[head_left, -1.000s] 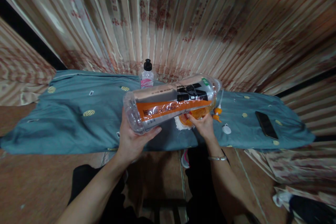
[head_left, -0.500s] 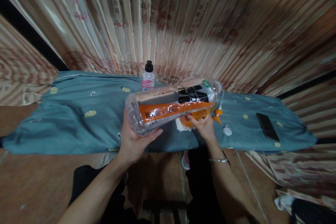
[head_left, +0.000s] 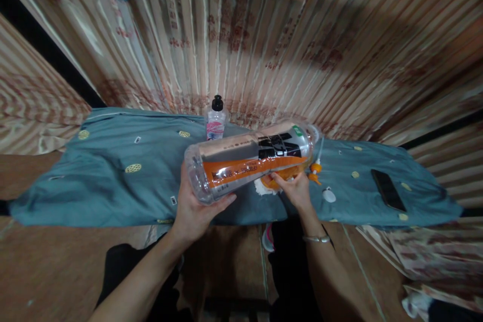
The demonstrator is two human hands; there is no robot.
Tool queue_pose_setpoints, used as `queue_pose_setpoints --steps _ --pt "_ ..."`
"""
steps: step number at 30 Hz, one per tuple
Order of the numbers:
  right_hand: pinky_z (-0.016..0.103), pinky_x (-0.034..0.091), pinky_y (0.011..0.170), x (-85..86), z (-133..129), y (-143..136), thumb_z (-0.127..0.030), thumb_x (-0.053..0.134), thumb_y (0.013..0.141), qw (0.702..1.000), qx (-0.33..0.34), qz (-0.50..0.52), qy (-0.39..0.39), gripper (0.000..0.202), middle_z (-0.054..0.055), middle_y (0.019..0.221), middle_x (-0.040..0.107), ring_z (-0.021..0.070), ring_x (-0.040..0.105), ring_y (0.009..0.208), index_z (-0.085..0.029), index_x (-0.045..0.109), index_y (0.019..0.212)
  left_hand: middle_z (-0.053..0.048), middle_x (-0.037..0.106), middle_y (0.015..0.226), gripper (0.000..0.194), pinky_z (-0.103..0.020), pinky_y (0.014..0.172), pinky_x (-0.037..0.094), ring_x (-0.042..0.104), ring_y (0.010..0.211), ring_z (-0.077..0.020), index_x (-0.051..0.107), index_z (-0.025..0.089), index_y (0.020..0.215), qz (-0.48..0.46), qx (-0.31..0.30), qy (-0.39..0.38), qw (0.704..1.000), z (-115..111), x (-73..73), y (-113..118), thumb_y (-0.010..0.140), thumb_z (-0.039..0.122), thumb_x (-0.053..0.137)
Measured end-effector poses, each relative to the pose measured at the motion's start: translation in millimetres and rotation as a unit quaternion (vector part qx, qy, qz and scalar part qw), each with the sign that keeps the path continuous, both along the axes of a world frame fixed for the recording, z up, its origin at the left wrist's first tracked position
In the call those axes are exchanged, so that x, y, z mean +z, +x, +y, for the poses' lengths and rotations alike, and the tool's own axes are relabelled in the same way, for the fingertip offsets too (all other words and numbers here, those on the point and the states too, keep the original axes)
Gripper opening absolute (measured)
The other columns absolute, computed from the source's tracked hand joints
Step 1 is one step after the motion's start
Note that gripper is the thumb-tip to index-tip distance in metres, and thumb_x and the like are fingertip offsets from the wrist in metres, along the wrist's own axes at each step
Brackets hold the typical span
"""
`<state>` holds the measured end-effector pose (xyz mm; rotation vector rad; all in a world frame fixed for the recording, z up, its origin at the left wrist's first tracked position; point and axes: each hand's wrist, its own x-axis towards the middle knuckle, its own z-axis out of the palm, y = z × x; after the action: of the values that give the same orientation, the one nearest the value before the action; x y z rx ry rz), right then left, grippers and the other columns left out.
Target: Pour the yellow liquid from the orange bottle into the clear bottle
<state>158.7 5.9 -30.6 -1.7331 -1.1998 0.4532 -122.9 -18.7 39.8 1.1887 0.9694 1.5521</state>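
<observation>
My left hand grips the base end of a large clear plastic bottle with an orange and black label. The bottle lies tilted in the air, its neck end to the right and slightly higher than its base. Beneath its right half, my right hand is closed on a translucent orange container, mostly hidden by the bottle and fingers. White tissue or cloth shows under that container. An orange pump head with a clear tube lies just right of my right hand, near a white round cap.
A clear squeeze bottle with a black top and pink label stands behind the large bottle. A dark phone lies on the right of the blue-green cloth-covered surface. A pleated curtain hangs close behind.
The view has tilted slightly, so everything sits a little lower in the picture. Both hands keep the same hold, and the large bottle stays at much the same slant.
</observation>
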Motion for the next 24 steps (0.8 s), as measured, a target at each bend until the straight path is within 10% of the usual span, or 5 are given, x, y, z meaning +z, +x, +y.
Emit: queue_pose_setpoints --steps 24 --pt "0.053 0.063 0.089 -2.3 -1.2 1.7 -0.066 0.087 0.060 1.000 0.007 0.006 0.001 0.062 0.016 0.101 0.081 0.0380 0.078 0.095 -0.020 0.071 0.097 -0.014 0.074 0.132 0.096 -0.055 0.111 0.060 0.074 0.122 -0.0371 0.057 0.021 0.135 -0.019 -0.014 -0.061 0.998 -2.1 -0.8 -2.0 0.051 0.034 0.102"
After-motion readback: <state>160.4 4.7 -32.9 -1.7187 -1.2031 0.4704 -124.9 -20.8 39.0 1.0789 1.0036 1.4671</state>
